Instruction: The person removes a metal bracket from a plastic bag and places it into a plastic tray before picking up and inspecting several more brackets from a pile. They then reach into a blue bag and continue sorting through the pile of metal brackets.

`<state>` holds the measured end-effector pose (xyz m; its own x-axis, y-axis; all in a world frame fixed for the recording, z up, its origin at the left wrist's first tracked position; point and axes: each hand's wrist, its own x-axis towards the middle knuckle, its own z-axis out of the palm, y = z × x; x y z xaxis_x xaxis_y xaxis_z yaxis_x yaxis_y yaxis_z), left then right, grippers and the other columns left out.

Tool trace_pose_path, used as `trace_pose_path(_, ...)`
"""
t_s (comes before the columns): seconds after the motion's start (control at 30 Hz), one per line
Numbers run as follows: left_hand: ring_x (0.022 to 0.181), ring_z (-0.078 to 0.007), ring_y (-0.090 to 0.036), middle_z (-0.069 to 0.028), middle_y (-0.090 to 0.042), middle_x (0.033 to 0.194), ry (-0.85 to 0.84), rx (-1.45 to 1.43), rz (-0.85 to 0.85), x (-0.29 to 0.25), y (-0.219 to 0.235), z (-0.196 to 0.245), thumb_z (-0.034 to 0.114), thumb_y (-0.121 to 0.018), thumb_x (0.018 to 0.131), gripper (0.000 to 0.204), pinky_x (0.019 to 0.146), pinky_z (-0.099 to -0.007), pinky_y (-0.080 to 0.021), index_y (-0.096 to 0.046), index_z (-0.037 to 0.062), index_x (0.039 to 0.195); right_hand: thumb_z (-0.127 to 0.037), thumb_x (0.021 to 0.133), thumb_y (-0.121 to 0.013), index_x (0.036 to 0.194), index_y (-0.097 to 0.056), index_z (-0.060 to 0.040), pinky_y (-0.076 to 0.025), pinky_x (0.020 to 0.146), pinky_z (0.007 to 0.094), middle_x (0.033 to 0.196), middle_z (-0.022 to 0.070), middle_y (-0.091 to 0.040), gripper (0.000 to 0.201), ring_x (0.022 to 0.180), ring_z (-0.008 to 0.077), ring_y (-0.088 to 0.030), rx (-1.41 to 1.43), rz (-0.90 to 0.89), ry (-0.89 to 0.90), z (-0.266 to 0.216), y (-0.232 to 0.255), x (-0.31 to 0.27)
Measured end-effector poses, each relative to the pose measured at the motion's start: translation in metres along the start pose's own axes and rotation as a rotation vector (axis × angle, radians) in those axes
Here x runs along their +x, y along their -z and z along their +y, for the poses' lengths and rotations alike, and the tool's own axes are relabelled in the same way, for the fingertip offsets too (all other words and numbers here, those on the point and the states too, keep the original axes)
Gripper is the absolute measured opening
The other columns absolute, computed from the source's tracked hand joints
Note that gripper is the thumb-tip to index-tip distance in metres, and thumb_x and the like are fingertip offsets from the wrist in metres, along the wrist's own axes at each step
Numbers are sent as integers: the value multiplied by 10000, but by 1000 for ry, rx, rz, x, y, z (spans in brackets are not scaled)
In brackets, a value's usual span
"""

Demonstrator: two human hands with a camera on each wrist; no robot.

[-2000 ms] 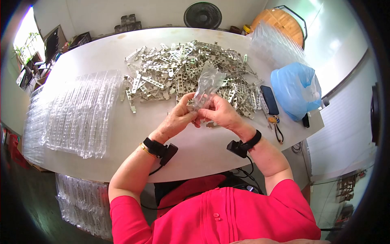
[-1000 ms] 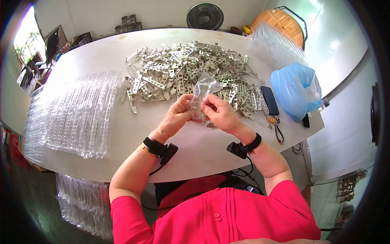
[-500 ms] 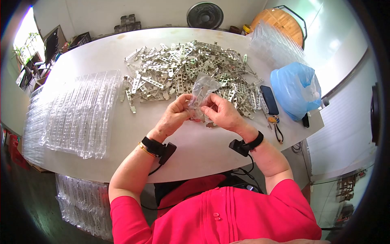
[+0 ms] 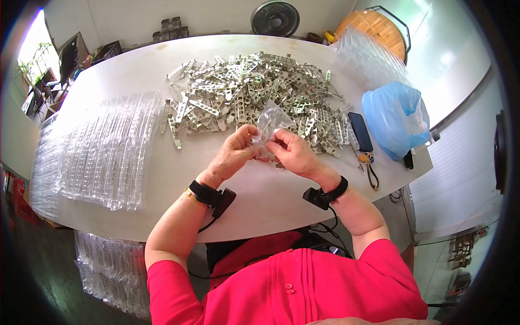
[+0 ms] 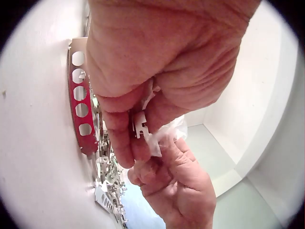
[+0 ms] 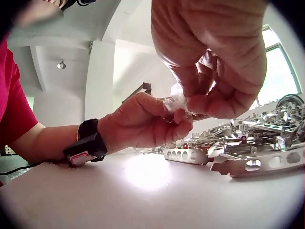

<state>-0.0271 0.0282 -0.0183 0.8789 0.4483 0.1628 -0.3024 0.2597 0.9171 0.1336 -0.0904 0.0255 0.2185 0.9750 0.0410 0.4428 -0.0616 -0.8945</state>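
In the head view, my left hand (image 4: 235,147) and right hand (image 4: 297,154) meet over the near edge of a heap of perforated metal strips (image 4: 238,100). Between them is a crumpled clear plastic bag (image 4: 272,120), pinched by the fingers and thumb of both hands, its loose end standing up toward the heap. The left wrist view shows a small notched metal end (image 5: 140,126) between my left thumb and fingers, beside the plastic. The rest of that piece is hidden by the hand. My right fingertips (image 6: 193,106) pinch the plastic close to the left ones.
Clear plastic trays (image 4: 103,151) lie stacked on the left of the white table (image 4: 260,206). On the right are a phone (image 4: 360,131), keys with a strap (image 4: 366,158), a blue plastic bag (image 4: 394,116) and more clear plastic (image 4: 368,59). A fan (image 4: 275,19) stands behind.
The bag's upper end has sunk and bunched since two seconds ago. My hands have shifted slightly apart while both keep their pinch on it.
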Motion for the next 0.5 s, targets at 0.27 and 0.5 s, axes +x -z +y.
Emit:
trace_pose_path(0.27, 973, -174, -670, -69, -635, 1151, 60, 53, 6, -2, -4, 7, -9, -593, 932, 442, 914, -333, -552, -476, 6, 1358, -114, 954, -611, 1004, -615, 2, -482, 607, 307, 786, 81, -640, 126, 657, 124, -577, -56, -34, 7, 2, 4, -2)
trace_pose_path(0.5, 979, -144, -655, -53, -641, 1125, 5, 54, -3, 0, -2, 4, -62, -562, 900, 374, 873, -309, -549, -530, 7, 1266, -68, 935, -592, 1101, -592, -5, -511, 757, 275, 949, 57, -638, 177, 837, 119, -611, 103, 24, 21, 8, 20, 3)
